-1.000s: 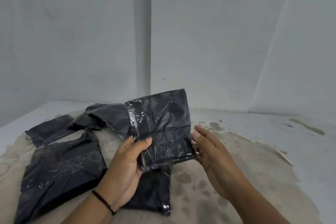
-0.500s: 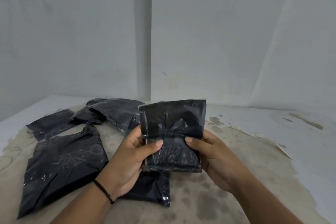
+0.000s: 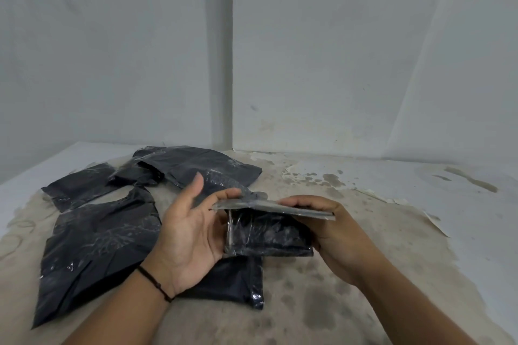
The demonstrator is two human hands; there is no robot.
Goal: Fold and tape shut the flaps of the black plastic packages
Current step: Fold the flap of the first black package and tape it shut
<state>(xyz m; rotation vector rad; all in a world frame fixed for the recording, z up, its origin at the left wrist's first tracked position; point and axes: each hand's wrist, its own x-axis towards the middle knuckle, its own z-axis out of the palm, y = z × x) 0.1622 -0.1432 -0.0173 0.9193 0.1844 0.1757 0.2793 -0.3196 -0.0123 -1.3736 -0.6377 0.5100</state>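
We hold one package [image 3: 269, 235] between both hands, our right hand [image 3: 333, 235] gripping it and our left hand [image 3: 193, 230] spread wide against its flap [image 3: 272, 207], which is half folded and untaped, with other packages [image 3: 95, 244] waiting left of our hands.

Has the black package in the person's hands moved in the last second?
Yes. The held package has tipped forward: its upper flap, which stood upright in front of the wall corner, is now folded over, edge-on to the camera.

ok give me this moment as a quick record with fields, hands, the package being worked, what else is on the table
left hand: fingers mostly straight, thumb on the flap's left end
right hand: grips the held package from the right
held package: black plastic, above the table
flap: folded over towards the person, seen edge-on
other packages: several black ones lying on the left
table: stained surface
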